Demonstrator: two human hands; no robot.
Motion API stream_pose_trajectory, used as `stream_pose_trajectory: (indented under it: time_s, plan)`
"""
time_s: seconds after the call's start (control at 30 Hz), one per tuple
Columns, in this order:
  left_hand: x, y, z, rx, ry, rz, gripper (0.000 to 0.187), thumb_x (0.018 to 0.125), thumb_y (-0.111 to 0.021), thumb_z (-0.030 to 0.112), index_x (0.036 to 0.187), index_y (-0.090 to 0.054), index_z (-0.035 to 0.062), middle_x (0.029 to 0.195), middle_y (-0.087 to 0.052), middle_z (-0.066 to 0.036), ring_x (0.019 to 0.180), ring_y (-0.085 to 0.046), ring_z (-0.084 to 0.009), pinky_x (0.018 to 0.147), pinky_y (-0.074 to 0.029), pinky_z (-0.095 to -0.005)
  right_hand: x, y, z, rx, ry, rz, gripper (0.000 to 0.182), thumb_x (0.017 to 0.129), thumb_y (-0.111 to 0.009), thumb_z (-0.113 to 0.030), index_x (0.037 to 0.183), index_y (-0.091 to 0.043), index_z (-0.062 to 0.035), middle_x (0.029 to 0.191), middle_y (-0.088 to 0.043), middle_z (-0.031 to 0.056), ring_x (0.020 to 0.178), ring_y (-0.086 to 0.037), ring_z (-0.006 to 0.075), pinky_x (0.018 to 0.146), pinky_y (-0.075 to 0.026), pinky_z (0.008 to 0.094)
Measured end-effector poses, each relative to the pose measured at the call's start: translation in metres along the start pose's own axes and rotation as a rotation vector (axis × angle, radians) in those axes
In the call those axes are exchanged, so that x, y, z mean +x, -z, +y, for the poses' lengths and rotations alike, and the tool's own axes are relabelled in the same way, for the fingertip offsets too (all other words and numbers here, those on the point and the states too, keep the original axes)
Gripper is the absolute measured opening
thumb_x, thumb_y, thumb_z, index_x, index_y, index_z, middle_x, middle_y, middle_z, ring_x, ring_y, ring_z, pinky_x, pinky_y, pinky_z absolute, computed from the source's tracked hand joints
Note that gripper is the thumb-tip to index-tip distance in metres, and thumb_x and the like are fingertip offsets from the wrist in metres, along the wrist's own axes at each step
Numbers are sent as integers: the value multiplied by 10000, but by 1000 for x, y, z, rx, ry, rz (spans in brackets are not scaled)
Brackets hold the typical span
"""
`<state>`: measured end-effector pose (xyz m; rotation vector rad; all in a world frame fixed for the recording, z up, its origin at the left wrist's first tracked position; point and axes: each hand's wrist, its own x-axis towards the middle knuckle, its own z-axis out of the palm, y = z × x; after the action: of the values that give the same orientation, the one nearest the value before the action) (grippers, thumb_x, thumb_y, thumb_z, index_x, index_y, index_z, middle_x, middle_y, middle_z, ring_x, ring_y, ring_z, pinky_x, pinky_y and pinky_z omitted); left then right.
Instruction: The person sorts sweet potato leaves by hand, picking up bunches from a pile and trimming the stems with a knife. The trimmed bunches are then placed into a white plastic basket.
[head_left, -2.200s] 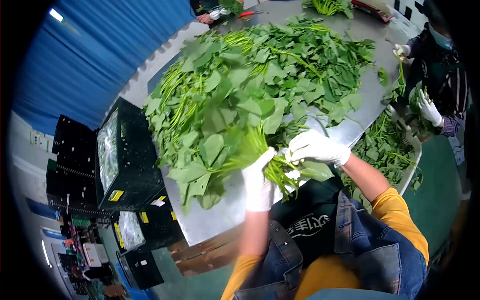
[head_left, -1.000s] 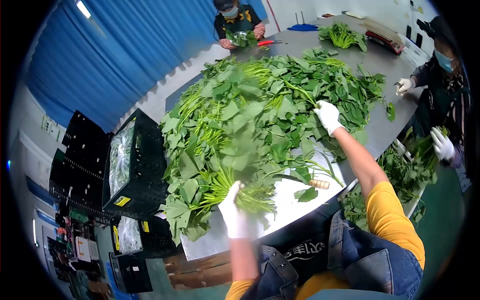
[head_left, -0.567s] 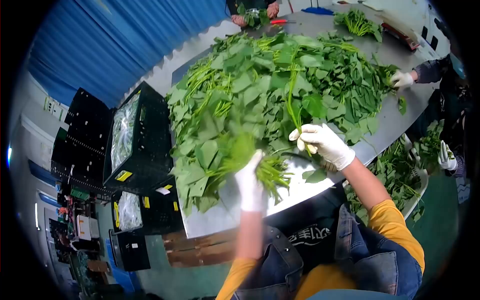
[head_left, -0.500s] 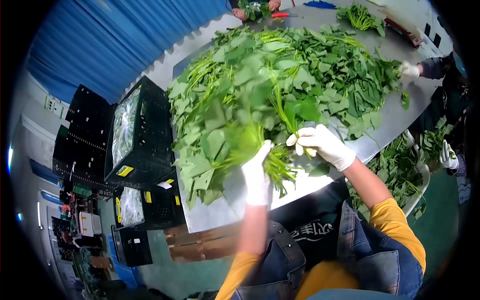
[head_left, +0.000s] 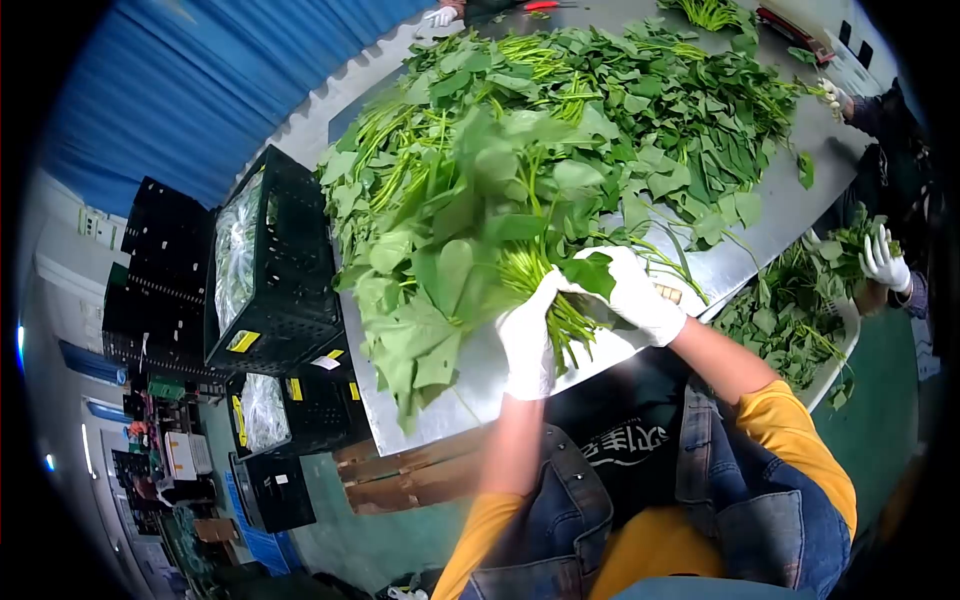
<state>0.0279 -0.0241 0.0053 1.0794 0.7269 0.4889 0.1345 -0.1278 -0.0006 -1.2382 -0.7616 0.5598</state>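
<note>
My white-gloved left hand (head_left: 528,345) is wrapped round a thick bunch of leafy greens (head_left: 520,250), which look like sweet potato leaves. The cut stems (head_left: 572,328) poke out to the right of my grip, and the leaves fan up and left, partly blurred. Close beside it, my gloved right hand (head_left: 640,298) has its fingers bent at the bunch, with a dark green leaf (head_left: 592,272) at the fingertips. Part of those fingers is hidden by the leaf. Beyond both hands, a large heap of the same greens (head_left: 660,120) covers much of the metal table (head_left: 800,205).
Black crates (head_left: 285,265) with plastic-wrapped contents stand left of the table. At right, a white tub (head_left: 850,330) holds more greens. Other people's gloved hands (head_left: 884,260) work at the right and far edges. A red-handled tool (head_left: 542,5) lies at the far end.
My right hand has brought its leafy stem down against the bunch in my left hand. The bunch has shifted slightly right. The far co-worker's hand has moved left, and the view has tilted a little.
</note>
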Motion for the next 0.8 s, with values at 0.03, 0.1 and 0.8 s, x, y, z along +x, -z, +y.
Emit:
stream_pose_trajectory:
  time_s: [0.03,0.1,0.8]
  plan:
    - [0,0,-1,4,8,-7,208,833,-681,17,1023,-654,-61,995,-664,-80,835,-625,-138,782,-497,-263,-1,-1,8,-71,-10,91,223,814,-723,-177,906,-642,10,771,-615,4,684,-513,63,637,-439,232]
    - [3,0,-5,226,-95,-63,233,874,-648,63,1080,-633,-45,1000,-663,-74,823,-624,-139,786,-495,-266,-4,-5,1,93,-108,194,232,827,-700,-169,972,-636,0,818,-631,21,720,-532,72,663,-458,235]
    - [0,-15,-34,240,-160,63,260,829,-700,47,1049,-649,-82,1017,-656,-71,867,-586,-116,821,-471,-269,-36,28,42,232,33,180,110,916,-555,-93,912,-616,-2,890,-638,108,791,-614,186,703,-476,275]
